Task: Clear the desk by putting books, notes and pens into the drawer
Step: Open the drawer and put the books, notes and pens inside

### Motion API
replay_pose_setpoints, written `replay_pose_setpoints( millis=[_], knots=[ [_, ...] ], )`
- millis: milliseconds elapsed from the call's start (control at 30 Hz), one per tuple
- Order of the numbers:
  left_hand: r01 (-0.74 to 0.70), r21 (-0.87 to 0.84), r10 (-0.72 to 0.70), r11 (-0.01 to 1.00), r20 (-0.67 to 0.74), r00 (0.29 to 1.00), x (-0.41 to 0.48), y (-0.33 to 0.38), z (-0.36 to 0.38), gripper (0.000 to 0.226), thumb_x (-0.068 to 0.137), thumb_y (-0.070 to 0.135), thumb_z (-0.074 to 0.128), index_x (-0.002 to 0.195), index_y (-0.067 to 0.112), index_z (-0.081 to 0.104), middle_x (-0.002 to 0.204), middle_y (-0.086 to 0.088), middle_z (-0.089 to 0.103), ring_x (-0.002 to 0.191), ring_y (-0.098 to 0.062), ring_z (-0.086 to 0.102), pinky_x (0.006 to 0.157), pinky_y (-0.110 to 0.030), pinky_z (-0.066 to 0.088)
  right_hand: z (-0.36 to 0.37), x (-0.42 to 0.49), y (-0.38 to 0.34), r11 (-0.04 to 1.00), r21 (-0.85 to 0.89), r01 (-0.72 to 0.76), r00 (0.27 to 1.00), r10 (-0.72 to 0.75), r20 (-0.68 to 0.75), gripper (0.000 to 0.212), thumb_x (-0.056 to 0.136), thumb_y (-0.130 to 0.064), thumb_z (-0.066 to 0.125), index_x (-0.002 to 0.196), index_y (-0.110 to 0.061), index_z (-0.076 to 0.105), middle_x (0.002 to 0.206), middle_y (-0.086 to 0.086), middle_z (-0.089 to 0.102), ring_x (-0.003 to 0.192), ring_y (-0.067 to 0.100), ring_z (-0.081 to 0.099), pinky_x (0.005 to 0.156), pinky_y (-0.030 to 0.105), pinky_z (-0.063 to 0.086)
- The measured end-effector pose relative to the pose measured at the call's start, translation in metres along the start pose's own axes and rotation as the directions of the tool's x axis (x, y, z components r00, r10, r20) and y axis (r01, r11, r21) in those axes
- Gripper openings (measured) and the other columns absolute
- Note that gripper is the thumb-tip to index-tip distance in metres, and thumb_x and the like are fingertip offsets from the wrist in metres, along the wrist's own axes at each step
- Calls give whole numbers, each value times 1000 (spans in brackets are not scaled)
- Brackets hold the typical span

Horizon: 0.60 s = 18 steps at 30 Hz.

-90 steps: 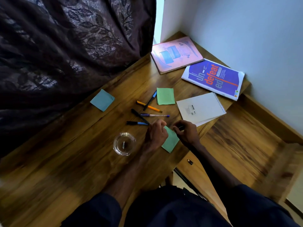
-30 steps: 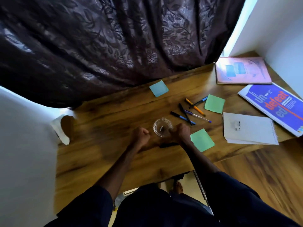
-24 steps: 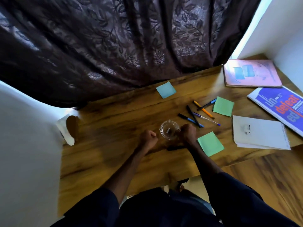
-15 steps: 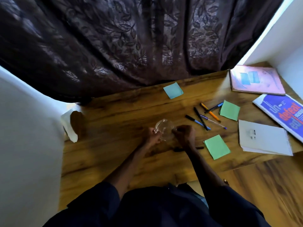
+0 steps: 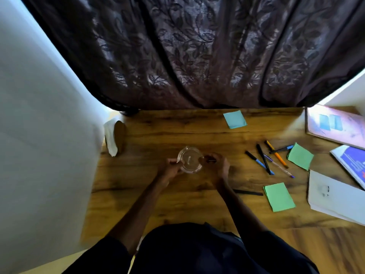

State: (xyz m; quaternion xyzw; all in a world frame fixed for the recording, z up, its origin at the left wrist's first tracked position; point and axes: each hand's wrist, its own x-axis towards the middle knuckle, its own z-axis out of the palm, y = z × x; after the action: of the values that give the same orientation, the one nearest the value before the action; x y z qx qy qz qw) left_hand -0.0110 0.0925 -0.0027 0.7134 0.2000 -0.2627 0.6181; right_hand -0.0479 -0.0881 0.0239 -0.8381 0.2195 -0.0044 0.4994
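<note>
Wooden desk (image 5: 158, 204) runs below a dark curtain (image 5: 197, 56). Loose pens (image 5: 268, 159) lie fanned right of centre, with a black pen (image 5: 247, 192) apart below them. Green notes (image 5: 278, 197) sit beside both, a blue note (image 5: 235, 119) lies near the curtain, and a pad (image 5: 333, 194) and books (image 5: 335, 125) are at the right edge. My feed shows no drawer.

I judge the pens light, slick and prone to roll, best pinched mid-barrel. The notes look limp, to be lifted by an edge, and the books stiff, to be gripped along the spine.

At centre both hands curl on a glass dish (image 5: 190, 160). The left hand (image 5: 170, 171) is on its left rim, the right hand (image 5: 219, 167) on its right rim, with a small dark bit at its fingertips that I cannot identify.

Three seconds ago those hands worked at the lower green note. A second ago the right hand covered the black pen, which now lies free.
</note>
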Motion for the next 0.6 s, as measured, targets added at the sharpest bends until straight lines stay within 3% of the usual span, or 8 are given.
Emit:
replay_pose_setpoints(
  millis=[67,167,233,333,433,500,567,600],
  knots=[
    [18,-56,-24,998,-90,996,-1,-5,-15,27,93,9,70,115,-7,69,99,-18,72,62,-9,68,54,-15,58,11,0,-11,1000,-16,-3,998,4,64,16,83,-34,77,95,-23,75,84,-12,74,71,-4,67,59,9,48],
    [38,-150,-69,988,-208,976,-3,-11,-40,30,89,3,73,115,-12,68,104,-25,72,65,-16,67,50,-17,57,34,0,-22,1000,13,18,992,-20,122,28,88,-49,68,96,-23,75,86,-7,76,76,8,73,66,31,60],
    [38,-217,-99,976,-276,956,-8,-15,-61,29,86,-1,75,111,-14,68,100,-25,71,68,-22,67,50,-19,58,53,1,-29,999,27,37,984,-41,173,28,88,-49,68,97,-23,76,88,-6,77,79,11,74,71,44,62],
    [44,-282,-151,958,-369,917,-12,-24,-94,24,83,-7,76,104,-15,69,82,-18,72,71,-29,69,49,-25,60,81,6,-39,996,-78,40,974,-21,228,25,87,-43,69,102,-23,75,98,-2,77,90,18,73,82,47,59],
    [79,-290,-204,954,-434,877,-4,-44,-130,17,80,-8,77,92,-16,68,51,-1,68,68,-26,70,51,-32,60,104,4,-46,993,-120,19,962,14,273,26,85,-41,67,106,-27,71,98,-2,77,92,21,73,84,48,59],
    [84,-301,-226,950,-478,848,-5,-49,-150,25,78,-8,79,99,-18,67,61,-6,71,64,-24,72,60,-40,64,114,2,-43,993,-119,23,953,14,301,27,82,-42,64,104,-29,69,96,-3,76,90,20,73,81,50,60],
    [69,-250,-196,966,-532,824,-13,-47,-164,28,77,-5,81,100,-16,69,85,-14,72,84,-32,73,77,-47,61,120,-2,-42,992,-125,34,938,12,345,29,80,-43,61,105,-30,68,97,-2,75,90,22,73,80,51,60],
    [82,-169,-165,982,-567,807,-17,-46,-172,29,76,-1,83,99,-14,71,90,-15,71,91,-32,72,79,-42,58,119,-5,-46,991,-132,26,933,23,358,30,80,-42,60,106,-30,69,97,-1,75,90,23,73,81,51,60]
  ],
)
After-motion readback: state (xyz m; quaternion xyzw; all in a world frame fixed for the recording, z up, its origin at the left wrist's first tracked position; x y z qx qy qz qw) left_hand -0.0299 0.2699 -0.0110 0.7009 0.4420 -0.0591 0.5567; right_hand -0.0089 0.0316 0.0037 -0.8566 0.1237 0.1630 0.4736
